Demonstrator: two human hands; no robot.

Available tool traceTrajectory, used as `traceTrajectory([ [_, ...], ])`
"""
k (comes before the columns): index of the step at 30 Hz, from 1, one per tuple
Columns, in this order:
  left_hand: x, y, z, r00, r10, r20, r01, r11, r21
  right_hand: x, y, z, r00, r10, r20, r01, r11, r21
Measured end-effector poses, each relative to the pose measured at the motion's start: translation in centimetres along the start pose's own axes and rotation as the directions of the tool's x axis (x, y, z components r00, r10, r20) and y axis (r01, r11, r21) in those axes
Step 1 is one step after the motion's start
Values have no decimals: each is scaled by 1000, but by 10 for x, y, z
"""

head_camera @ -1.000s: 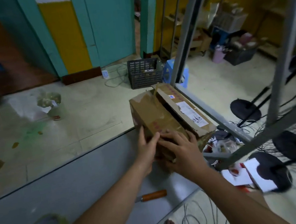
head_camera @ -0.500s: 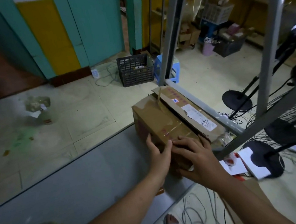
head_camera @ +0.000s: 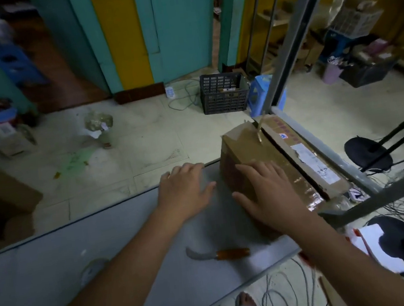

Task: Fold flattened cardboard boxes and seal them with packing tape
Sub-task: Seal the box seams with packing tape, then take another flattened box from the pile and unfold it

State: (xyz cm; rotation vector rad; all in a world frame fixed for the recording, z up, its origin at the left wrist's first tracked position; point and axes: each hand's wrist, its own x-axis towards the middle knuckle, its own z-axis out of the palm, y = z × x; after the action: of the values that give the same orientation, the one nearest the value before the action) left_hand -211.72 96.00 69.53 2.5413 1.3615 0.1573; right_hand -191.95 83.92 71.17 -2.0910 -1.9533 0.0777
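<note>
A brown cardboard box (head_camera: 269,167), taped along its top seam with clear packing tape, is seen at the far right corner of a grey table (head_camera: 57,269). The right hand (head_camera: 268,195) is laid flat on its near end, fingers spread, nothing grasped. The left hand (head_camera: 185,191) is held open just beside the box. An orange-handled curved knife (head_camera: 219,253) is seen lying on the table nearer the person.

grey table (head_camera: 56,262) carries cardboard box (head_camera: 268,154), knife (head_camera: 219,253).

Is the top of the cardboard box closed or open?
Closed: both top flaps of the box lie flat, with a dark gap between them.
</note>
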Motion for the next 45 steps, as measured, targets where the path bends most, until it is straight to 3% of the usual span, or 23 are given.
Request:
traceTrajectory([
  [5,-48,-90,-37,975,-189,-119,198,978,69,61,-82,19,974,-226,28,224,973,55],
  [10,-132,-186,-72,863,-469,-187,484,874,40,107,-202,57,865,-497,70,489,865,110],
  [18,-311,-312,-72,531,-808,-256,790,581,-195,110,-404,121,612,-774,162,733,632,251],
  [23,-404,-362,-47,304,-946,-110,896,323,-303,90,-513,172,488,-828,276,754,559,346],
  [26,-445,-377,-26,204,-979,10,933,192,-305,76,-567,212,501,-756,421,565,654,502],
  [29,-473,-383,2,116,-992,48,943,95,-319,61,-607,248,502,-595,627,199,785,586],
  [32,-480,-385,24,114,-992,62,935,86,-344,44,-627,277,445,-382,810,-224,828,513],
  [36,-478,-387,39,107,-994,-10,887,100,-451,26,-632,301,440,-241,865,-560,679,475],
  [40,-482,-386,41,112,-992,-62,853,128,-506,21,-634,309,499,-198,844,-661,542,518],
  [45,-482,-381,25,128,-983,-134,816,181,-549,24,-637,301,451,-254,856,-771,373,516],
])
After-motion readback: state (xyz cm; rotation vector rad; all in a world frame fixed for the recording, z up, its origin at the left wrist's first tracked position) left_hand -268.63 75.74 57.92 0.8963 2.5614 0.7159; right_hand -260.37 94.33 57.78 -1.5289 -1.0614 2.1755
